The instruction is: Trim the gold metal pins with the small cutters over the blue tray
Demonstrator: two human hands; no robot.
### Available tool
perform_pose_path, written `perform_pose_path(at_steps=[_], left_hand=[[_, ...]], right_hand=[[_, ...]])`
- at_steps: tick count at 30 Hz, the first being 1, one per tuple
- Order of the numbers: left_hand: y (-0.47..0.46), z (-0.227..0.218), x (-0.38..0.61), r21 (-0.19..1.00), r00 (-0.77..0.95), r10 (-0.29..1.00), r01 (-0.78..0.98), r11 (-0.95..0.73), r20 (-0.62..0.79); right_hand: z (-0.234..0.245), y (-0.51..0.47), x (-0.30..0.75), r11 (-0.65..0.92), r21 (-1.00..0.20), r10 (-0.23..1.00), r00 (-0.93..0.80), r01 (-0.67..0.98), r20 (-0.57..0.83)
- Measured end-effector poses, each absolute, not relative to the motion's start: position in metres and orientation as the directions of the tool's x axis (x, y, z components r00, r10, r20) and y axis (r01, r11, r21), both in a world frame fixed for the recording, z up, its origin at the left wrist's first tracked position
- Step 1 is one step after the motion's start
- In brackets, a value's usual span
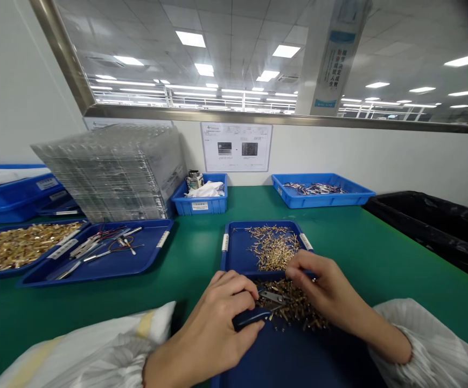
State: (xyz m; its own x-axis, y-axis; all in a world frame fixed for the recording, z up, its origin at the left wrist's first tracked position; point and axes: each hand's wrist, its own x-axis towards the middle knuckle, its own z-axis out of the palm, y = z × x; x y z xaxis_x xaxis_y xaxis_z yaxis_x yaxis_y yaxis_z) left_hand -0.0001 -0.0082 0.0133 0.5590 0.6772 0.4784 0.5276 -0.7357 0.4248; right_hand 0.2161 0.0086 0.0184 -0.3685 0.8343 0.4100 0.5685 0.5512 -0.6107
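My left hand (228, 315) is wrapped round the dark blue handles of a pair of small cutters (274, 297), whose metal jaws point right. My right hand (325, 283) is closed in a pinch just right of the jaws; what its fingertips hold, if anything, is too small to make out. Under both hands lies a heap of small brass-coloured pieces (308, 312) at the back of the near dark blue tray (282, 361). Right behind it, another blue tray (237, 264) carries a pile of thin gold pins (276, 250).
On the left stand a tray of wired metal parts (145, 258), a tray of gold pieces (23, 242) and stacked clear plastic trays (112, 167). Behind are a small blue bin (200, 206) and a blue tray (326, 200) of thin parts. A black-lined bin (431, 226) sits right.
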Motion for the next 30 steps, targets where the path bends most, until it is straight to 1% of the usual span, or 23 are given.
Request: perform_pose_path(at_steps=[2,3,6,8,10,12,17,20,22,24,26,28,30], left_hand=[[-0.007,0.013,0.000,0.432,0.536,0.693,0.542,-0.720,0.482],[-0.007,0.012,0.000,0.434,0.523,0.699,0.549,-0.714,0.488],[-0.005,0.012,0.000,0.425,0.493,0.705,0.569,-0.704,0.509],[-0.004,0.012,0.000,0.415,0.480,0.705,0.579,-0.702,0.522],[-0.004,0.012,0.000,0.411,0.469,0.706,0.587,-0.698,0.530],[-0.004,0.012,-0.001,0.409,0.465,0.710,0.593,-0.694,0.529],[-0.003,0.011,-0.001,0.415,0.460,0.720,0.600,-0.683,0.520],[-0.003,0.010,-0.002,0.420,0.456,0.730,0.608,-0.674,0.509],[-0.003,0.010,-0.001,0.425,0.463,0.737,0.611,-0.668,0.492],[-0.003,0.010,-0.001,0.432,0.481,0.740,0.605,-0.668,0.471],[-0.004,0.010,-0.001,0.443,0.499,0.737,0.591,-0.674,0.456],[-0.005,0.011,0.000,0.453,0.512,0.731,0.574,-0.682,0.451],[-0.006,0.012,0.000,0.460,0.516,0.723,0.558,-0.691,0.460]], right_hand=[[0.018,0.014,0.223,0.527,-0.554,0.839,-0.290,0.644,0.461],[0.017,0.016,0.226,0.503,-0.518,0.846,-0.272,0.692,0.458],[0.012,0.020,0.232,0.412,-0.409,0.899,-0.291,0.814,0.327],[0.008,0.019,0.231,0.389,-0.354,0.917,-0.322,0.851,0.234],[0.005,0.016,0.227,0.403,-0.324,0.915,-0.362,0.856,0.181],[0.003,0.014,0.223,0.431,-0.329,0.902,-0.402,0.840,0.155],[0.002,0.012,0.220,0.470,-0.450,0.880,-0.442,0.759,0.174],[0.005,0.011,0.219,0.462,-0.528,0.881,-0.440,0.713,0.176],[0.008,0.010,0.218,0.427,-0.629,0.886,-0.441,0.649,0.147],[0.012,0.008,0.217,0.368,-0.761,0.889,-0.442,0.534,0.120],[0.014,0.008,0.216,0.307,-0.861,0.894,-0.432,0.407,0.115],[0.014,0.008,0.216,0.263,-0.904,0.900,-0.423,0.336,0.104],[0.014,0.008,0.215,0.248,-0.909,0.903,-0.420,0.336,0.091]])
